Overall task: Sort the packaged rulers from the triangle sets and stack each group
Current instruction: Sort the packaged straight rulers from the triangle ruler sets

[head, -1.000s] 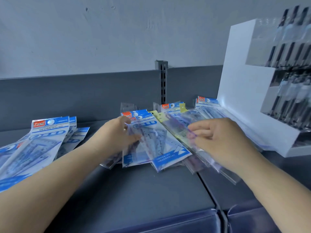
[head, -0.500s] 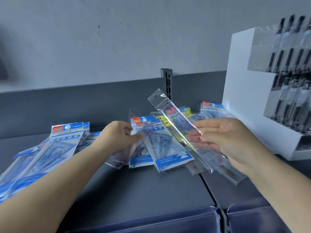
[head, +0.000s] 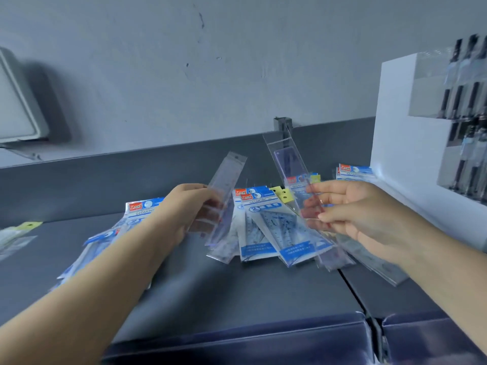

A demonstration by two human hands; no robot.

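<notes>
Head view: two packaged rulers are lifted off the shelf, one per hand. The left ruler (head: 227,191), a clear narrow sleeve with a hang hole at its top, stands nearly upright and leans slightly right; its lower end overlaps the packs behind it. The right ruler (head: 292,169), a violet strip in a clear sleeve, tilts with its top toward the left and rises above the back rail of the shelf (head: 184,280).

Between and behind the hands lies a fanned centre pile of triangle sets (head: 266,225); at least three blue-and-white packs are countable there, each with a red brand tag that is too blurred to read. The word "GEOMETRIC" and a circled "2" are legible on the front pack. Two yellow header cards (head: 281,194) show behind this pile. A second group of triangle sets (head: 137,209) lies under the left forearm, also marked "GEOMETRIC"; its count cannot be determined. A third group (head: 353,171) rests against the white display stand (head: 400,143), which holds rows of dark pens.

The left hand (head: 192,209) has its fingers curled round the lower half of the left ruler. The right hand (head: 353,209) pinches the right ruler: fingers extended and close together along the sleeve, thumb pressing on the near side.
</notes>
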